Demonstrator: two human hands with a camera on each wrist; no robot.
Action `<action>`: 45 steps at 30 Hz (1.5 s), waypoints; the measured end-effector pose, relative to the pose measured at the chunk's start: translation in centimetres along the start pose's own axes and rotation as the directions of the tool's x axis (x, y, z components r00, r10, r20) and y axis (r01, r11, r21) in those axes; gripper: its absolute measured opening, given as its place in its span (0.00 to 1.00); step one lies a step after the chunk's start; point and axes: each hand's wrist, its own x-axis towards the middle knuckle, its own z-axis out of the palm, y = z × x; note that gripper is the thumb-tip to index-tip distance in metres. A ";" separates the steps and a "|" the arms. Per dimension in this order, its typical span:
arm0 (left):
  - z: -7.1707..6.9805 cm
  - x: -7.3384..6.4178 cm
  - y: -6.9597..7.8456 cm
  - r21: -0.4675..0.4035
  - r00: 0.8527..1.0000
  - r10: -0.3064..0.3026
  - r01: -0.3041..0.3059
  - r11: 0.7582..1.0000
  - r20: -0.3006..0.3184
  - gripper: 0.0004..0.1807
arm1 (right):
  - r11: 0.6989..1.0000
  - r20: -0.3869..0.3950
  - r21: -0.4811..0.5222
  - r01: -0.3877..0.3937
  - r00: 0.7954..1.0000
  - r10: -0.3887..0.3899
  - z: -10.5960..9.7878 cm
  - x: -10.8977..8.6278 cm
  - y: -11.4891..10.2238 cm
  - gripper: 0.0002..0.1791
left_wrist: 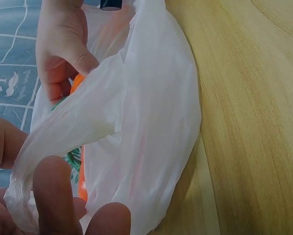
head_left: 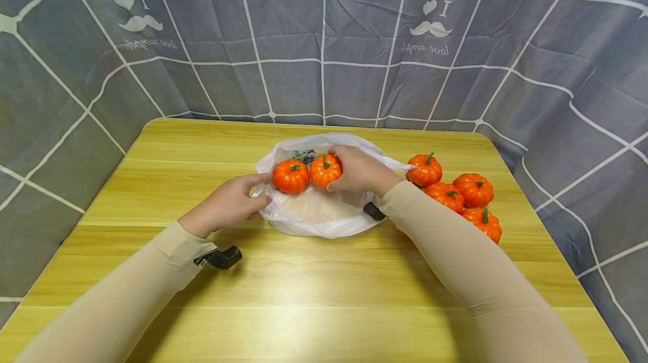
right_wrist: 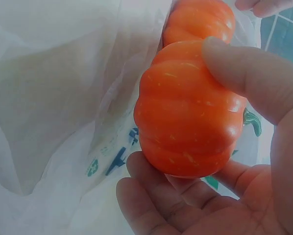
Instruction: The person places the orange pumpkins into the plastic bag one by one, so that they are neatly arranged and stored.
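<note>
A white plastic bag (head_left: 324,228) lies open in the middle of the table, with green and dark print on its inner side. My left hand (head_left: 228,202) holds the bag's left edge, and in the left wrist view its fingers curl around a loop of the plastic. One small orange pumpkin (head_left: 290,177) with a green stem sits in the bag near that hand. Beside it, my right hand (head_left: 361,170) grips a second pumpkin (right_wrist: 185,112), thumb on top and fingers underneath. The two pumpkins overlap in the right wrist view.
Several more pumpkins (head_left: 473,189) stand grouped on the table (head_left: 283,301) to the right of the bag, partly behind my right sleeve (head_left: 455,250). A grey curtain (head_left: 288,25) with white lines hangs behind and beside the table.
</note>
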 end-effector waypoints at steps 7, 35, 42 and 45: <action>0.1 0.1 0.0 0.002 1.000 0.004 -0.004 1.000 0.002 0.34 | 0.999 0.031 -0.011 -0.039 0.999 0.040 0.1 0.2 0.3 0.50; 0.3 0.0 0.3 0.005 1.000 0.003 -0.003 1.000 0.011 0.34 | 0.995 0.036 -0.089 -0.043 0.998 0.046 0.9 0.1 0.4 0.52; 0.4 -0.1 0.3 0.012 1.000 0.015 -0.015 1.000 0.009 0.33 | 0.997 0.062 -0.040 -0.059 0.996 0.061 1.1 -0.1 0.1 0.51; 0.3 -0.1 0.2 0.010 1.000 0.013 -0.014 1.000 0.013 0.34 | 0.997 0.063 -0.042 -0.059 0.996 0.061 1.2 -0.1 0.0 0.50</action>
